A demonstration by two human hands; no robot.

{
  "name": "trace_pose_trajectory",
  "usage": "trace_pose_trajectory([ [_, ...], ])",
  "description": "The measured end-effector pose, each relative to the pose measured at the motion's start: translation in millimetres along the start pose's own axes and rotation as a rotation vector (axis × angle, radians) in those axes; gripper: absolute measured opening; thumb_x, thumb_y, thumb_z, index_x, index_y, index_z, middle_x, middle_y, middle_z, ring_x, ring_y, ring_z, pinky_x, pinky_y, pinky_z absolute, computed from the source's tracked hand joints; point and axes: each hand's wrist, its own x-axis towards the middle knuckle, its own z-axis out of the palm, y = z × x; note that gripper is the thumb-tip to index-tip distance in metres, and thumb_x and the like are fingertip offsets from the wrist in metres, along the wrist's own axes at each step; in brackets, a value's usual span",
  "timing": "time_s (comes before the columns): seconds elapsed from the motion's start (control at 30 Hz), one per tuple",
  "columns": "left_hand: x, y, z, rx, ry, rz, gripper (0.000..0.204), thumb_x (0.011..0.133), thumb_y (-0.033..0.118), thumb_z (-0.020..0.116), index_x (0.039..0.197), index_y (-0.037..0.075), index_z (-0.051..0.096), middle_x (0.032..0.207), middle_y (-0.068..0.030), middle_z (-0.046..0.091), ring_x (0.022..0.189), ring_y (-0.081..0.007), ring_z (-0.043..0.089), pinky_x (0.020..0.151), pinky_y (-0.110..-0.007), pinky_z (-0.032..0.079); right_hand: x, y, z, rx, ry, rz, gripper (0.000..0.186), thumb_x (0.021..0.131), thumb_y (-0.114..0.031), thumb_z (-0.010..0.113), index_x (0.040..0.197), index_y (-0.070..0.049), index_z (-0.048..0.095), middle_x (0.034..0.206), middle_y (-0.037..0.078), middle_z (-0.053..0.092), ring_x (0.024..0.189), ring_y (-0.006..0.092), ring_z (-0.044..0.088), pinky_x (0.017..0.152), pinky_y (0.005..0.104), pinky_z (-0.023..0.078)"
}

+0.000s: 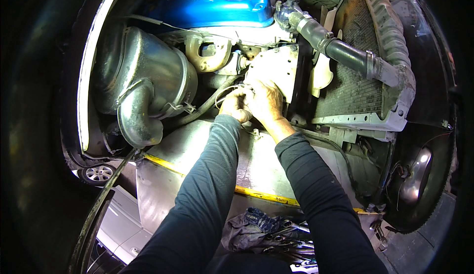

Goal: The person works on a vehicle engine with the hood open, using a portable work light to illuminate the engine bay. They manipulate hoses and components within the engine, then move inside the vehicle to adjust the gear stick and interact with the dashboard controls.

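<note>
My left hand and my right hand meet at the middle of an engine bay, just below a pale metal housing with bolt holes. Their fingers are bent and pressed close together around something small that the fingers hide. A thin looped wire runs by my left fingers, and a corrugated hose passes behind that hand. Above sit a blue valve cover and a curved metal manifold.
A large metal canister fills the left; a radiator and black hose the right. Below are a metal panel with a yellow strip, a rag, several wrenches and a silver car.
</note>
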Motion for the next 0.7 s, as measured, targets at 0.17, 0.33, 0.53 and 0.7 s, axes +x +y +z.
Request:
trace_pose_trajectory([
  [0.17,-16.0,-11.0,21.9,-0.035,0.138,0.047,0.018,0.091,0.007,0.059,0.106,0.001,0.066,0.100,-0.0131,0.073,0.089,-0.0250,0.071,0.089,-0.042,0.057,0.6,-0.4,-0.6,0.002,-0.003,-0.003,0.024,0.082,-0.009,0.070,0.106,-0.011,0.074,0.102,0.011,0.073,0.100,0.0347,0.068,0.091,0.0459,0.054],
  [0.33,-34.9,-21.9,43.6,-0.015,0.192,0.128,0.008,0.091,0.002,0.058,0.097,0.001,0.064,0.086,-0.0095,0.070,0.069,-0.0201,0.068,0.066,-0.030,0.061,0.0,1.1,-0.1,0.005,-0.014,0.010,0.023,0.083,-0.011,0.071,0.106,-0.011,0.074,0.102,0.011,0.074,0.100,0.0349,0.068,0.090,0.0458,0.054],
  [0.53,-21.8,-9.5,29.9,0.029,0.091,-0.008,0.019,0.092,0.011,0.058,0.106,0.002,0.068,0.107,-0.0128,0.074,0.096,-0.0274,0.074,0.096,-0.049,0.058,1.0,0.4,1.4,-0.006,-0.001,-0.002,0.021,0.085,-0.011,0.070,0.105,-0.010,0.074,0.101,0.011,0.074,0.099,0.0350,0.069,0.090,0.0458,0.054],
  [0.7,-20.7,-8.4,24.2,-0.046,0.219,0.079,0.021,0.092,0.009,0.059,0.108,0.000,0.068,0.101,-0.0144,0.075,0.087,-0.0260,0.075,0.086,-0.040,0.064,0.4,0.2,0.4,0.012,-0.004,0.003,0.021,0.084,-0.010,0.069,0.105,-0.011,0.074,0.101,0.011,0.074,0.099,0.0344,0.069,0.091,0.0460,0.054],
])
